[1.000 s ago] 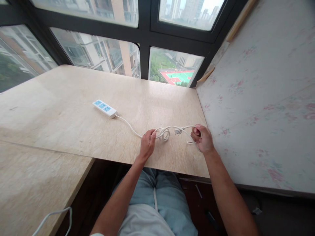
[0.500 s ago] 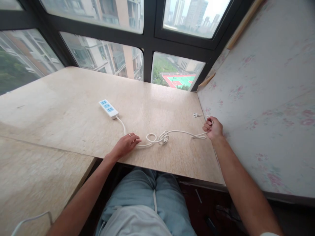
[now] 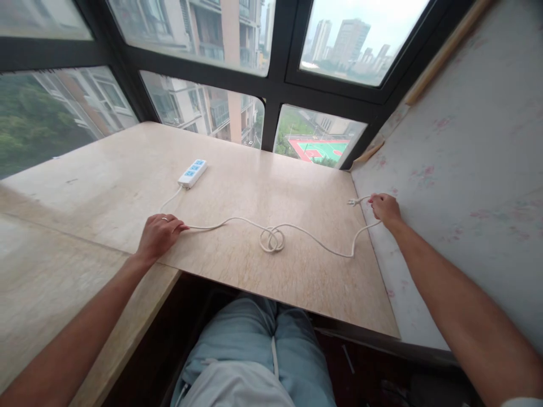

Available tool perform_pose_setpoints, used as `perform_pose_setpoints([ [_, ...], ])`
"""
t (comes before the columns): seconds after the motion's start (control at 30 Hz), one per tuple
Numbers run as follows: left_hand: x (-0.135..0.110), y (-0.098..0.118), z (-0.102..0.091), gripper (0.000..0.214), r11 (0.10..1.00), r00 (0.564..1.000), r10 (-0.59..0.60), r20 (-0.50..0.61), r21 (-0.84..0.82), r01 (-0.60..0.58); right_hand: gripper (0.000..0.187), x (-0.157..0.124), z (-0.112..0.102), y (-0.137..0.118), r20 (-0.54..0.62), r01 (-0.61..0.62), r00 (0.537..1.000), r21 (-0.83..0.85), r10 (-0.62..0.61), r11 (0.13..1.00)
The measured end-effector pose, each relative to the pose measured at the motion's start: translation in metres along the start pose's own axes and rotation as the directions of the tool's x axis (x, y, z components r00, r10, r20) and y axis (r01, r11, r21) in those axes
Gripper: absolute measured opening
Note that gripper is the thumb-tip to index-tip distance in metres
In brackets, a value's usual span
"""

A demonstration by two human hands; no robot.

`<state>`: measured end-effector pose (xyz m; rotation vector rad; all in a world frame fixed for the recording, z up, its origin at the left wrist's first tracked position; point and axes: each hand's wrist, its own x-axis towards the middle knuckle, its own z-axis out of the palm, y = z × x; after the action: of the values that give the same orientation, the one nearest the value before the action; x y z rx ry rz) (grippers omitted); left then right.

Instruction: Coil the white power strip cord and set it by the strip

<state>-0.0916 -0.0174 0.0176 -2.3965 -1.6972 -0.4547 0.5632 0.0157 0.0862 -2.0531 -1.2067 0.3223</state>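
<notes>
A white power strip (image 3: 192, 173) with blue sockets lies on the beige stone-look tabletop (image 3: 263, 186). Its white cord (image 3: 314, 242) runs across the table with a small knotted coil (image 3: 272, 239) in the middle. My left hand (image 3: 158, 236) rests on the table with its fingers closed on the cord between the strip and the coil. My right hand (image 3: 384, 207) is at the table's right edge, closed on the cord just behind the plug (image 3: 352, 202), whose prongs point left.
Large dark-framed windows (image 3: 275, 90) stand behind the table. A pale flowered wall panel (image 3: 458, 169) rises along the right side. A lower beige surface (image 3: 46, 282) joins at the left. My lap in light blue trousers (image 3: 258, 350) is under the front edge.
My hands have moved apart, the left leftward and the right toward the wall, drawing the cord out. The coil has shrunk to a small knot and the power strip has swung round.
</notes>
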Motion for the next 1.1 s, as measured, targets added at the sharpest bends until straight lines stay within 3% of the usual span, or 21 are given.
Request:
perform_pose_setpoints([
  [0.1, -0.007, -0.027, -0.006, 0.034, 0.987, 0.987, -0.156, -0.033, 0.035, 0.157, 0.024, 0.0, 0.001, 0.002, -0.023, 0.035, 0.999, -0.212, -0.041, 0.977],
  [0.2, -0.015, -0.046, -0.007, 0.026, 0.972, 0.972, -0.234, 0.015, -0.021, 0.234, 0.024, -0.006, 0.008, 0.005, 0.02, 0.072, 0.997, -0.351, -0.07, 0.934],
  [0.3, -0.018, -0.057, -0.003, 0.018, 0.943, 0.947, -0.306, 0.096, -0.105, 0.315, 0.022, -0.013, 0.019, 0.007, 0.057, 0.071, 0.997, -0.34, -0.055, 0.938],
  [0.4, -0.012, -0.055, 0.0, 0.023, 0.901, 0.916, -0.378, 0.133, -0.176, 0.397, 0.021, -0.02, 0.029, 0.005, 0.082, 0.058, 0.996, -0.321, -0.033, 0.945],
  [0.47, -0.004, -0.038, -0.003, 0.033, 0.889, 0.914, -0.393, 0.104, -0.211, 0.406, 0.021, -0.024, 0.035, 0.002, 0.079, 0.053, 0.996, -0.324, -0.029, 0.945],
  [0.53, 0.006, -0.005, -0.011, 0.039, 0.902, 0.937, -0.348, 0.02, -0.267, 0.34, 0.02, -0.032, 0.041, -0.004, 0.048, 0.047, 0.998, -0.347, -0.032, 0.937],
  [0.63, 0.024, 0.07, -0.028, 0.041, 0.922, 0.986, -0.092, -0.136, -0.385, 0.033, 0.038, -0.055, 0.051, -0.023, -0.03, 0.131, 0.987, -0.421, -0.158, 0.897],
  [0.7, 0.034, 0.123, -0.035, 0.038, 0.897, 0.976, 0.147, -0.163, -0.395, -0.201, 0.046, -0.08, 0.061, -0.041, 0.005, 0.366, 0.905, -0.521, -0.426, 0.771],
  [0.73, 0.039, 0.146, -0.037, 0.037, 0.869, 0.95, 0.276, -0.147, -0.384, -0.311, 0.044, -0.094, 0.067, -0.051, 0.064, 0.465, 0.856, -0.53, -0.514, 0.709],
  [0.8, 0.047, 0.18, -0.034, 0.04, 0.828, 0.893, 0.446, -0.063, -0.351, -0.438, 0.037, -0.124, 0.08, -0.07, 0.22, 0.598, 0.792, -0.468, -0.57, 0.651],
  [0.83, 0.05, 0.19, -0.03, 0.045, 0.839, 0.888, 0.459, -0.017, -0.32, -0.44, 0.036, -0.139, 0.087, -0.077, 0.349, 0.66, 0.751, -0.382, -0.56, 0.647],
  [0.9, 0.053, 0.194, -0.021, 0.049, 0.878, 0.893, 0.443, 0.077, -0.236, -0.415, 0.036, -0.167, 0.101, -0.087, 0.609, 0.692, 0.625, -0.141, -0.49, 0.708],
  [0.97, 0.054, 0.183, -0.013, 0.035, 0.909, 0.901, 0.409, 0.141, -0.15, -0.389, 0.032, -0.187, 0.11, -0.089, 0.716, 0.59, 0.565, -0.003, -0.411, 0.807],
  [1.03, 0.05, 0.162, -0.009, 0.012, 0.922, 0.907, 0.386, 0.17, -0.083, -0.377, 0.025, -0.196, 0.113, -0.084, 0.708, 0.474, 0.595, 0.073, -0.38, 0.877],
  [1.1, 0.043, 0.139, -0.008, 0.02, 0.936, 0.918, 0.352, 0.183, -0.033, -0.352, 0.03, -0.193, 0.11, -0.074, 0.643, 0.355, 0.674, 0.148, -0.362, 0.923],
])
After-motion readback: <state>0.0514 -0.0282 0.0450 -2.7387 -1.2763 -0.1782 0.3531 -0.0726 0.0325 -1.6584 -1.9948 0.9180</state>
